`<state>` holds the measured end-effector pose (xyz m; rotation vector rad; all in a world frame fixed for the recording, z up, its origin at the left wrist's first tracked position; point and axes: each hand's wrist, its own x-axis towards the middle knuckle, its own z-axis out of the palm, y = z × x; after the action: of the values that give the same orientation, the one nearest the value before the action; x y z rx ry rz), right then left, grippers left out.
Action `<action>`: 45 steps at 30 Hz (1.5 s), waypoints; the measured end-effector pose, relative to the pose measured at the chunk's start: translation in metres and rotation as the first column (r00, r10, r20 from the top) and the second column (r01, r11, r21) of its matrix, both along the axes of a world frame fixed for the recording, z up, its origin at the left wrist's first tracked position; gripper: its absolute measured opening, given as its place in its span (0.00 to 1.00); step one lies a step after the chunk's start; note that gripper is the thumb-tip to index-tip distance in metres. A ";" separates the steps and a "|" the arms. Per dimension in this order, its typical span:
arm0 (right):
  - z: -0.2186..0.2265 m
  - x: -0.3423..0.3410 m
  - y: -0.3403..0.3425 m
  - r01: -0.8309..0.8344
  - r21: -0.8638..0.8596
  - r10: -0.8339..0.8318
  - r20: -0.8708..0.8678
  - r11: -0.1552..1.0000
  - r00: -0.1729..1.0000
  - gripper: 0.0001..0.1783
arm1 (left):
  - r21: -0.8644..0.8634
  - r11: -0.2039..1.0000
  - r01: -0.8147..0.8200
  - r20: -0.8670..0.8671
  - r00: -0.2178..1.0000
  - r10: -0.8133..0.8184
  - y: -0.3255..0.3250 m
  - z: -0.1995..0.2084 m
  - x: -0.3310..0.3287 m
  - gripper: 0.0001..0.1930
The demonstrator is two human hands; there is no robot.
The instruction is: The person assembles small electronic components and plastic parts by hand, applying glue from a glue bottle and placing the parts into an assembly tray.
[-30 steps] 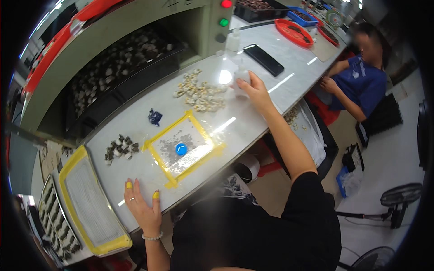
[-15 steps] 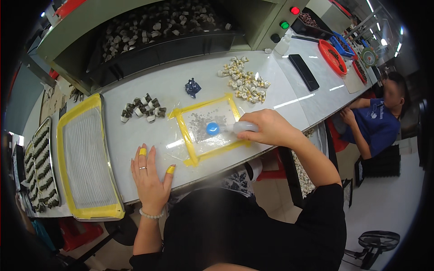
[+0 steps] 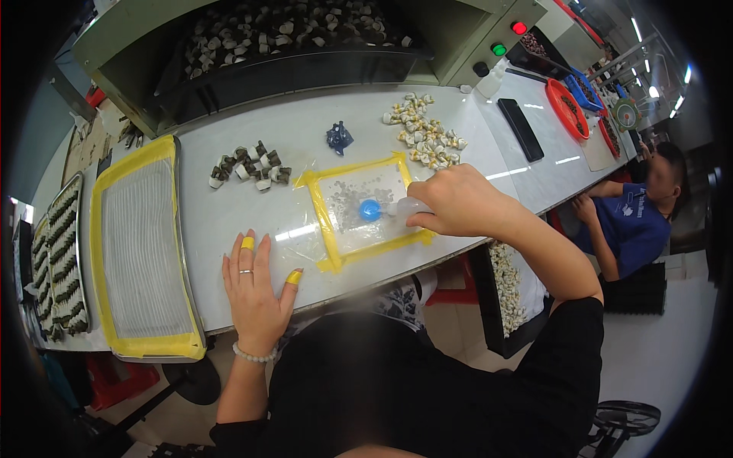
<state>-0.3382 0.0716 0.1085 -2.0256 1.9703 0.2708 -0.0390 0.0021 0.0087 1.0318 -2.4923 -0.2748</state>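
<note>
My right hand (image 3: 466,200) is closed round a translucent squeeze bottle (image 3: 411,208) with a blue cap, tilted so that its capped end points left. The bottle is over a clear sheet (image 3: 374,231) framed with yellow tape, which carries many small wet-looking grey spots. My left hand (image 3: 258,286) lies flat on the white tabletop, fingers spread, holding nothing. Yellow tape wraps its thumb and one finger. Beyond the sheet are a small heap of dark-and-white pieces (image 3: 250,166), a crumpled dark blue lump (image 3: 339,137) and a heap of white-and-yellow pieces (image 3: 429,137).
At left lie a yellow-taped ribbed tray (image 3: 143,244) and a tray of dark-and-white rows (image 3: 65,259). A black bin (image 3: 298,67) of similar pieces sits in the machine ahead. A phone (image 3: 521,130) and red tray (image 3: 566,109) are right, near a seated person (image 3: 630,217).
The view has shifted slightly, so the table's contents sit a little differently in it. My right hand still grips the bottle over the sheet, and my left hand stays flat.
</note>
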 end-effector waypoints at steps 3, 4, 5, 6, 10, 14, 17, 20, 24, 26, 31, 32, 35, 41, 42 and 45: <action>0.002 0.000 -0.002 -0.038 -0.042 0.038 -0.018 0.998 0.999 0.19 | 0.000 1.000 0.001 0.001 1.000 -0.001 0.000 -0.001 0.000 0.31; 0.003 0.000 -0.002 -0.053 -0.049 0.052 -0.022 0.997 0.998 0.19 | -0.002 1.000 0.002 0.001 1.000 -0.002 0.000 -0.001 0.000 0.31; 0.003 0.000 -0.003 -0.054 -0.049 0.053 -0.022 0.997 0.998 0.19 | -0.002 1.000 0.002 0.001 1.000 -0.002 0.000 -0.001 0.000 0.31; 0.003 0.000 -0.003 -0.064 -0.051 0.063 -0.026 0.997 0.998 0.19 | 0.004 1.000 0.003 0.001 1.000 -0.003 0.000 -0.001 0.000 0.31; 0.004 0.001 -0.005 -0.074 -0.026 0.073 -0.040 0.997 0.997 0.19 | 0.013 1.000 0.004 0.008 1.000 -0.004 0.000 0.000 0.000 0.31; 0.004 0.001 -0.006 -0.077 -0.027 0.075 -0.040 0.997 0.996 0.19 | 0.009 1.000 0.004 0.010 1.000 -0.004 -0.001 0.000 0.001 0.31; 0.004 0.000 -0.006 -0.089 -0.030 0.088 -0.033 0.996 0.996 0.19 | 0.004 1.000 0.004 0.011 1.000 -0.004 -0.001 0.000 0.000 0.31; 0.003 -0.002 -0.004 -0.033 0.027 0.034 -0.015 0.999 0.999 0.19 | -0.003 1.000 0.002 0.006 1.000 -0.002 -0.001 0.000 0.000 0.31; -0.009 -0.016 0.012 0.040 -0.056 -0.033 0.122 0.998 0.992 0.21 | 0.022 1.000 0.019 -0.033 0.999 -0.019 -0.001 0.002 0.000 0.31; -0.014 -0.023 0.023 0.088 -0.078 -0.071 0.194 0.993 0.979 0.21 | 0.031 0.999 0.038 -0.052 0.998 -0.036 -0.003 0.005 -0.001 0.30; -0.037 -0.051 0.058 0.439 -0.202 -0.195 0.683 0.876 0.704 0.19 | 0.067 0.992 0.104 -0.178 0.980 -0.090 -0.022 0.021 -0.019 0.25; -0.050 -0.064 0.063 0.447 -0.209 -0.201 0.679 0.870 0.707 0.19 | 0.063 0.991 0.116 -0.185 0.977 -0.102 -0.029 0.021 -0.027 0.25; -0.071 -0.103 0.059 0.682 -0.217 -0.164 0.878 0.699 0.449 0.18 | 0.015 0.994 0.105 -0.109 0.989 -0.103 -0.050 0.025 -0.046 0.25; -0.092 -0.173 0.030 0.843 -0.309 -0.133 0.906 0.439 0.401 0.19 | -0.142 0.985 0.099 0.068 0.994 -0.090 -0.064 0.014 -0.058 0.24; -0.095 -0.181 0.027 0.847 -0.311 -0.130 0.907 0.432 0.400 0.19 | -0.113 0.988 0.106 0.042 0.994 -0.102 -0.062 0.014 -0.058 0.23; -0.107 -0.198 0.017 0.895 -0.268 -0.202 0.913 0.356 0.354 0.21 | -0.031 0.996 0.087 -0.004 0.996 -0.088 -0.057 0.015 -0.053 0.22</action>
<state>-0.5362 0.0884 0.0015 -0.9786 2.1311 -1.6511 -0.0918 -0.0550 0.0236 0.9097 -2.5321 -0.2640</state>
